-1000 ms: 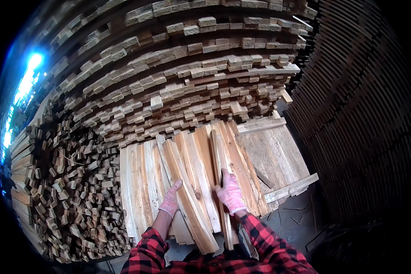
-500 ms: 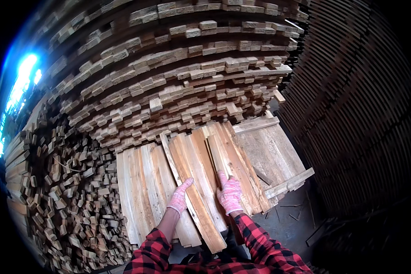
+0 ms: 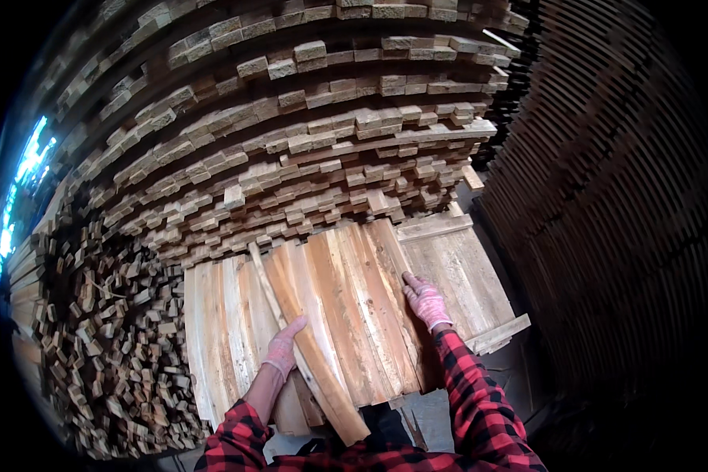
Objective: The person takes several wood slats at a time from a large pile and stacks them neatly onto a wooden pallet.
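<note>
I have the left hand (image 3: 282, 350) at the left long edge of a loose wooden board (image 3: 317, 363), which lies just to the right of it, on top of a row of boards (image 3: 362, 315). The right hand (image 3: 426, 301) is well apart, beyond the board's other side, so the left is plainly nearer. From my view its thumb touches the board, but the remaining fingers are hidden; I cannot tell whether it is gripping. The right hand has its fingertips at the row's right edge, beside a weathered plank platform (image 3: 460, 275); I cannot tell whether it is closed on anything either.

The loose board's long axis runs from upper left to lower right, more slanted than the boards beneath. Its far end points toward the stacked lumber (image 3: 291, 141); its near end juts past the row toward the wearer's body.
</note>
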{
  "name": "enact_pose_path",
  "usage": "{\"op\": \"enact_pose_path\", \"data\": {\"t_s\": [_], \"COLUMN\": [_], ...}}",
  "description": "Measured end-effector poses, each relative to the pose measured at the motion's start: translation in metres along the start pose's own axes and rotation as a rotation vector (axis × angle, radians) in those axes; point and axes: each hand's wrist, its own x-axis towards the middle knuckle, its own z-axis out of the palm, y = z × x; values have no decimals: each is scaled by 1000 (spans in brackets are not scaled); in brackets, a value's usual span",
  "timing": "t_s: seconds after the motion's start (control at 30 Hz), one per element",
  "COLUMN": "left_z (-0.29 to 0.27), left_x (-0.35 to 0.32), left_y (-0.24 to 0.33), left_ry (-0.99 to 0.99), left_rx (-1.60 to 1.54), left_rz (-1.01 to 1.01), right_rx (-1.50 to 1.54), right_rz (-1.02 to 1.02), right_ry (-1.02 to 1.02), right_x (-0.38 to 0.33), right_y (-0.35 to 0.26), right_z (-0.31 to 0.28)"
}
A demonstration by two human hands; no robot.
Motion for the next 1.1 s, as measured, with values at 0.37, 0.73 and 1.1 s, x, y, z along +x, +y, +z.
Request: {"op": "enact_pose_path", "data": {"t_s": [0.37,0.73,1.1], "left_z": [114,99,121], "left_x": [-59,44,38], "left_y": [-23,-100,-102], "left_ry": [19,-211,-281], "left_rx": [-38,-91,-164], "left_rz": [129,-25,-142], "right_rx": [563,353,34], "right_rz": [233,404,501], "right_ry": [-457,-381,-288], "right_x": [-79,-111,8], "right_y": [-123,-99,12], "right_z": [-27,-77,-35]}}
